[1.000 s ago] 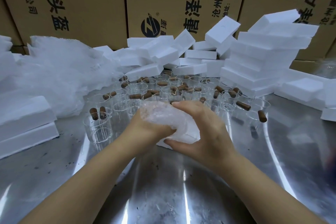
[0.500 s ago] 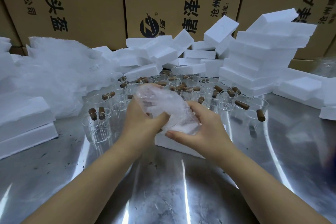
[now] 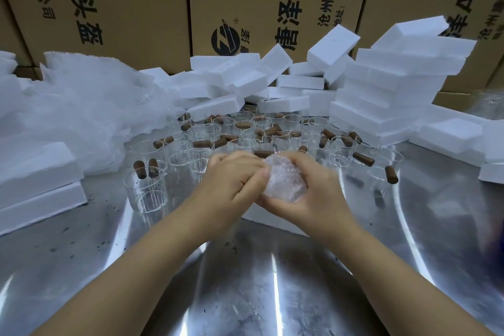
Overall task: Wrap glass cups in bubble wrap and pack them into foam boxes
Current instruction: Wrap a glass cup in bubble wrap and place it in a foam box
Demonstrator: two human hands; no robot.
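Head view — left hand (image 3: 231,183), right hand (image 3: 313,194) clasp bubble-wrapped bundle (image 3: 283,180) above foam box (image 3: 261,217).

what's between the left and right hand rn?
Head view: a bubble-wrap bundle, gripped from both sides by the left hand and the right hand. Whether a cup is inside cannot be made out through the wrap.

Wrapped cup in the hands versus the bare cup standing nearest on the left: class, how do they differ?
The wrapped cup is covered in cloudy bubble wrap; the bare cup is clear, uncovered glass. The wrapped cup is gripped by the left hand and right hand; the bare cup stands upright on the table, untouched. They look similar in size.
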